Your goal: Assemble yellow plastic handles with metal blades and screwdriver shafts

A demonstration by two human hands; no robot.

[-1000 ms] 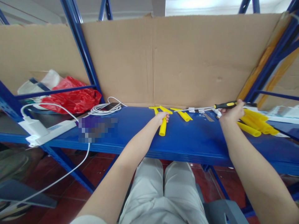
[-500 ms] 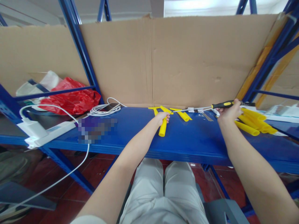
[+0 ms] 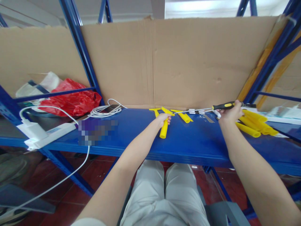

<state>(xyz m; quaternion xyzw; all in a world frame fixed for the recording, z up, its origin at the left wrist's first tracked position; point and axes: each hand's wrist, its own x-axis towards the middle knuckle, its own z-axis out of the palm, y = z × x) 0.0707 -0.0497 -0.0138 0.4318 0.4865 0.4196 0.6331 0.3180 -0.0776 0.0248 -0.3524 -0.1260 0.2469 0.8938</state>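
Observation:
My left hand [image 3: 162, 119] is closed round a yellow T-shaped plastic piece [image 3: 163, 131] that lies on the blue shelf [image 3: 131, 135]. My right hand [image 3: 229, 113] grips the black-and-yellow handle of a long screwdriver [image 3: 223, 105]. Its thin metal shaft [image 3: 192, 110] points left, toward the top of the T-piece. A second yellow piece [image 3: 184, 116] lies just behind, between the two hands. Small metal bits [image 3: 204, 116] lie under the shaft.
A pile of yellow tubes [image 3: 255, 123] lies right of my right hand. A coiled white cable [image 3: 105, 109], a white power strip [image 3: 44, 133] and a red plastic bag [image 3: 70, 99] sit at the left. Cardboard [image 3: 164, 62] lines the back. Blue rack posts [image 3: 80, 50] stand on both sides.
The screwdriver and my right hand have shifted slightly to the left. My left hand has stayed on the yellow piece.

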